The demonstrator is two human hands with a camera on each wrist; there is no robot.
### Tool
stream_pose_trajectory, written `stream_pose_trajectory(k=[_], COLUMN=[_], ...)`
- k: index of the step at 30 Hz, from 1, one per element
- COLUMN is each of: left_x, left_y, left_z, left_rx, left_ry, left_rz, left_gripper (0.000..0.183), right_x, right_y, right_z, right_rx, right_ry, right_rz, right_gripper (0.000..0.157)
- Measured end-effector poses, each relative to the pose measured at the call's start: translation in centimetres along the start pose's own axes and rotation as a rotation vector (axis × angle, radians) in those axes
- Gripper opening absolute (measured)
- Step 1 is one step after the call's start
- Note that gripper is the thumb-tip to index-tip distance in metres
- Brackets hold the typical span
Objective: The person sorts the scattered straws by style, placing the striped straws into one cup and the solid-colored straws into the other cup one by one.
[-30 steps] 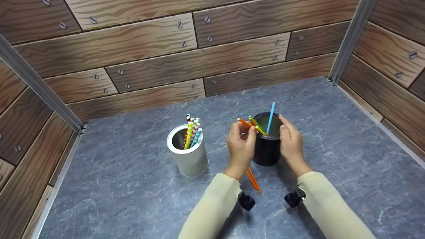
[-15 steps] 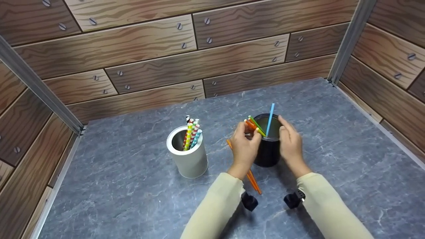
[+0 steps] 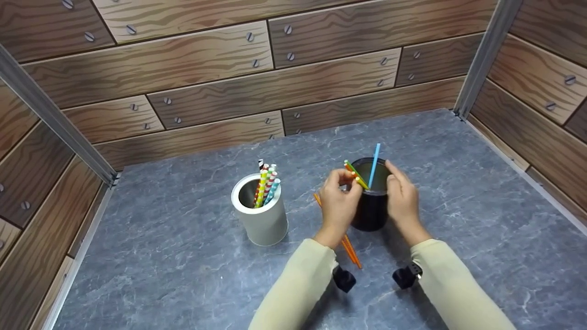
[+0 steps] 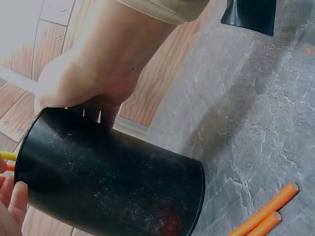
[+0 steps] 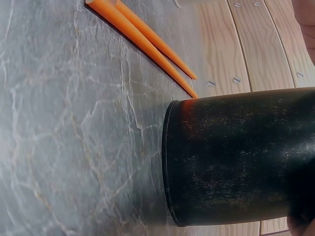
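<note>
A black cylindrical cup [image 3: 369, 213] stands upright at right of centre in the head view. It holds a blue straw [image 3: 374, 165] and a cluster of green, orange and yellow straws [image 3: 360, 180] at its left rim. My right hand [image 3: 403, 199] grips the cup's right side, thumb near the rim. My left hand [image 3: 338, 201] is at the left rim, its thumb and forefinger bent beside the cluster; whether they still pinch a straw is unclear. In the left wrist view, left fingertips [image 4: 18, 199] touch the rim. Orange straws [image 3: 351, 252] lie on the table, partly under the left wrist.
A white cylindrical cup [image 3: 265, 224] stands to the left, with several patterned straws [image 3: 266, 185] leaning in it. Wood-patterned walls [image 3: 206, 87] enclose the grey marbled table [image 3: 160, 256] at the back and sides.
My left hand has moved slightly right, and the orange straw by its fingers has gone from jutting left to standing among the others at the rim. My right hand stays on the black cup.
</note>
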State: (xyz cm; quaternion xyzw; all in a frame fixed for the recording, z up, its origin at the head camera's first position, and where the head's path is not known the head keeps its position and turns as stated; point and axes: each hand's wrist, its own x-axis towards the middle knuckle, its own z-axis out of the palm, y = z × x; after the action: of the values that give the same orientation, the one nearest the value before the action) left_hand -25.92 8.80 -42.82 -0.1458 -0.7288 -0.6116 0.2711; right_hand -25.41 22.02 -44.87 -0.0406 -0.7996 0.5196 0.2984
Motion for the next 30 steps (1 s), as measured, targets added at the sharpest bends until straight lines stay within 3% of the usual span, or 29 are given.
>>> stream_pose_trajectory(k=[8, 15, 19, 30], left_x=[-0.5, -1.2, -1.6, -2.4], left_y=[-0.1, 0.2, -0.8, -3.4], left_z=[-0.5, -1.1, -1.3, -2.3], left_rx=[-0.126, -0.144, -0.153, -0.044], left_ry=[-0.001, 0.02, 0.028, 0.097], left_rz=[-0.022, -0.004, -0.022, -0.208], left_gripper=[0.01, 0.009, 0.01, 0.02], right_x=[0.0, 0.0, -0.1, 0.0], right_y=[-0.2, -0.2, -0.1, -0.1], right_z=[-0.1, -0.2, -0.1, 0.0], right_rx=[0.018, 0.002, -0.011, -0.003], right_ry=[0.001, 0.002, 0.009, 0.009], right_rz=[0.011, 0.011, -0.001, 0.001], right_gripper=[0.038, 0.039, 0.039, 0.039])
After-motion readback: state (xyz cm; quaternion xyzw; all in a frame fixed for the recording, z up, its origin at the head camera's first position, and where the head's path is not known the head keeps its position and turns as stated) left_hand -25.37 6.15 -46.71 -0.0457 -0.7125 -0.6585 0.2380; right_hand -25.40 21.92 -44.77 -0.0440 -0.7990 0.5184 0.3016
